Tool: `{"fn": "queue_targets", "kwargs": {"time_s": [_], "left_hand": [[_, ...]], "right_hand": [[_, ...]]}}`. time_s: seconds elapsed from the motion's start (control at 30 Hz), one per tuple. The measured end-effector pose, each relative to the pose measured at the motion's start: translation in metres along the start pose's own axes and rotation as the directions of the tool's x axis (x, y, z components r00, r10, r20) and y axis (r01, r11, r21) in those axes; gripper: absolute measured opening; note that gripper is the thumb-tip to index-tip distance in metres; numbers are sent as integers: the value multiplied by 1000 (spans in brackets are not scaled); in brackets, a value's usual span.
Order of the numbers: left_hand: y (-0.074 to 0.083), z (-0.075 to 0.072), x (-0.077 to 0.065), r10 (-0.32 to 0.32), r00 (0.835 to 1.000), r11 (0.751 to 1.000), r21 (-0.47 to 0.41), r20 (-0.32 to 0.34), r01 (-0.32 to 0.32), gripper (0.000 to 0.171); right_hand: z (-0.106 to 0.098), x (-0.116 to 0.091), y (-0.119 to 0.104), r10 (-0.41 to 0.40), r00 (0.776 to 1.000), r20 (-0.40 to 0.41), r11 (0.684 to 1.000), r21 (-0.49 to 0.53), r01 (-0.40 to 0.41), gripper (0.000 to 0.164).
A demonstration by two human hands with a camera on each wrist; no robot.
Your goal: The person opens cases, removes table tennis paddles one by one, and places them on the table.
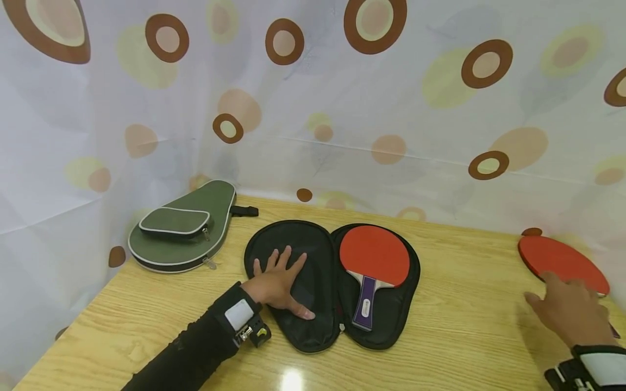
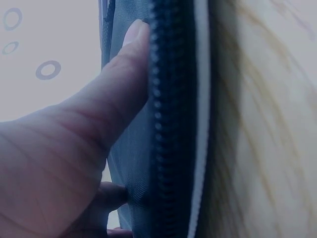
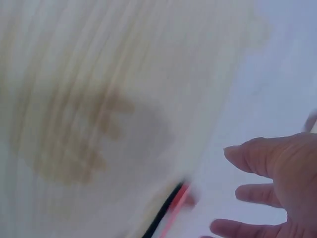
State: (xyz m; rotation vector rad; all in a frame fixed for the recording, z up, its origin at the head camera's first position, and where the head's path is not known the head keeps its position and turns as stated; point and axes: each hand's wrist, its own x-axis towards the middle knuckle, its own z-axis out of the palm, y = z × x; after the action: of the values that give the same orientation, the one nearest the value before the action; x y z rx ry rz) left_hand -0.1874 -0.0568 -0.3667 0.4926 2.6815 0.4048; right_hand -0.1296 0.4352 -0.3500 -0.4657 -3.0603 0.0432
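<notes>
An unzipped black paddle case (image 1: 305, 339) lies spread flat on the table. My left hand (image 1: 277, 285) rests on its left half, fingers spread; in the left wrist view the thumb (image 2: 119, 79) lies against the black lining beside the zipper edge (image 2: 158, 124). In the case's right half sits a red table tennis paddle (image 1: 374, 255), its purple handle toward me. At the far right my right hand (image 1: 574, 309) hovers over a second red paddle (image 1: 562, 260), partly covering it. That hand's fingers are extended and grip nothing in the right wrist view.
A green paddle case (image 1: 171, 252) with white piping and a small front pocket lies at the back left, its black strap (image 1: 244, 211) pointing right. A patterned white curtain (image 1: 313, 108) hangs behind the wooden table (image 1: 464, 304) and along its left side.
</notes>
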Motion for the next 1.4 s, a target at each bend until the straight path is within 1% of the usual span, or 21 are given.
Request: {"fn": "queue_targets", "kwargs": {"time_s": [0.07,0.1,0.13,0.23,0.3,0.4,0.47,0.53,0.6,0.67,0.73,0.93,1.03,1.1,1.17,1.23,1.3,1.4], "left_hand": [[0,0,0,0,1000,1000,-1,-1,0,123],[0,-1,-1,0,1000,1000,-1,-2,0,123],[0,-1,-1,0,1000,1000,-1,-3,0,123],[0,-1,-1,-1,1000,1000,1,-4,1,123],[0,0,-1,-1,1000,1000,3,-5,1,122],[0,0,-1,-2,1000,1000,6,-8,2,122],[0,1,-1,-3,1000,1000,5,-8,3,122],[0,2,0,-4,1000,1000,7,-10,4,122],[0,3,0,-4,1000,1000,7,-10,4,122],[0,3,0,-5,1000,1000,6,-13,5,122],[0,4,0,-8,1000,1000,3,-15,8,122],[-2,3,0,-14,1000,1000,-3,-23,14,121],[-2,3,0,-9,1000,1000,-17,-19,9,121],[-3,3,0,-9,1000,1000,-23,-11,9,122],[-3,3,1,-13,1000,1000,-21,-3,13,122],[-4,2,1,-15,1000,1000,-17,6,15,123],[-5,1,0,-12,1000,1000,-15,18,13,123],[-6,1,0,-4,999,1000,-19,36,4,123]], "right_hand": [[-6,-7,-27,-99,995,-17,993,66,100,56],[-7,-10,-41,-155,987,-42,983,92,159,57],[-7,-14,-56,-193,980,-51,973,119,197,58],[-7,-29,-102,-269,961,-67,941,193,277,57],[-4,-40,-132,-317,944,-91,915,232,330,57],[-1,-56,-169,-378,920,-103,873,292,391,56],[2,-63,-189,-405,909,-96,852,321,413,55],[4,-69,-205,-417,906,-74,839,352,415,55],[7,-74,-219,-423,904,-59,833,368,413,56],[9,-78,-230,-423,905,-38,829,388,404,58],[12,-80,-240,-420,907,-4,832,399,387,58],[18,-83,-257,-366,928,69,880,349,321,56],[20,-83,-261,-329,937,118,893,362,268,53],[21,-82,-262,-312,938,150,892,387,235,48],[21,-81,-262,-307,937,165,885,413,217,45],[21,-81,-261,-303,939,165,875,438,205,44],[21,-80,-259,-300,942,148,868,452,206,44],[17,-80,-253,-292,948,127,864,459,205,50]]}}
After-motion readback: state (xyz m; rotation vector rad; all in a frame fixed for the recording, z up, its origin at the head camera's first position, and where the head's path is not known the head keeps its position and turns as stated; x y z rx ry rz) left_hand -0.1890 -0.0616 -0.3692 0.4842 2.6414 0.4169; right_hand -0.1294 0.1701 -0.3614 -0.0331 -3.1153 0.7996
